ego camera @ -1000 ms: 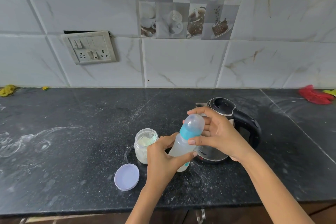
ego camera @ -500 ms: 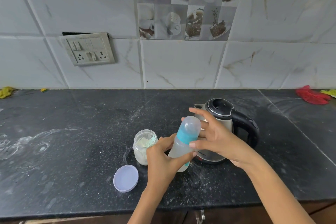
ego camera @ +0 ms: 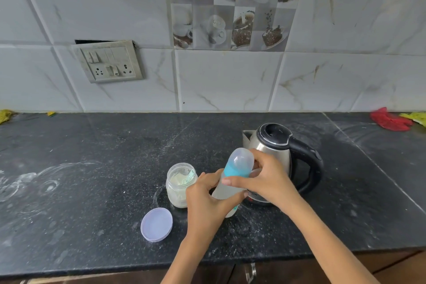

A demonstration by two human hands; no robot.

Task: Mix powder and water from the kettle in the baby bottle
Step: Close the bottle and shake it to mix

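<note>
The only lettering I could find stood on the steel kettle (ego camera: 272, 152), low on its wall just above the base, at the spot where my right hand (ego camera: 267, 182) crossed in front of it. It was a short dark brand word whose visible end looked like "LTON", but its start was hidden behind my hand and I could not read it whole. Nothing else I saw carried readable print.

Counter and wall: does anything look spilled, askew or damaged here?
Yes. The switch plate hangs crooked, with a dark gap showing above it. White powdery streaks and dried rings mark the black counter, mostly at its left end. The jar stands open, its lid lying beside it.
</note>
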